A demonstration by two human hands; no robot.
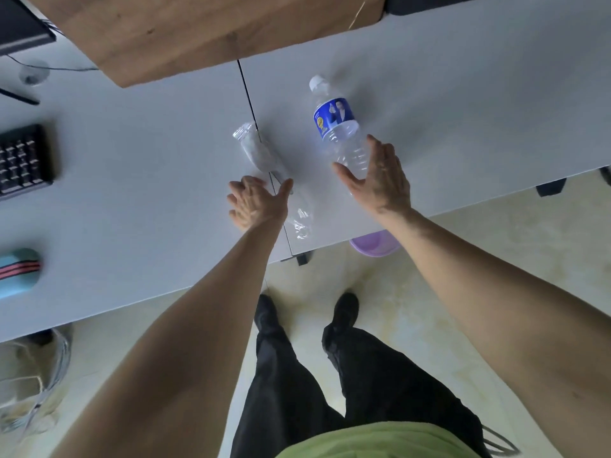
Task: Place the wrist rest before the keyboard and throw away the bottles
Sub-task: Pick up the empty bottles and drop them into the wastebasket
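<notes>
Two empty plastic bottles lie on the white desk [148,193]. The bottle with a blue label [337,122] and white cap lies right of the desk seam; my right hand [380,180] is spread open over its lower end, fingers on either side of it. The clear unlabelled bottle [258,152] lies across the seam; my left hand [256,201] hovers open just below it, its fingers apart. A black keyboard [23,160] sits at the far left edge. A light blue wrist rest [20,272] with pink stripes lies below it near the front edge.
A crumpled clear plastic wrapper [301,223] lies by my left wrist. A purple bin [373,247] stands under the desk's front edge. A wooden panel [198,31] rises at the back. A monitor base [20,24] is top left. Clear bags [29,385] sit on the floor at left.
</notes>
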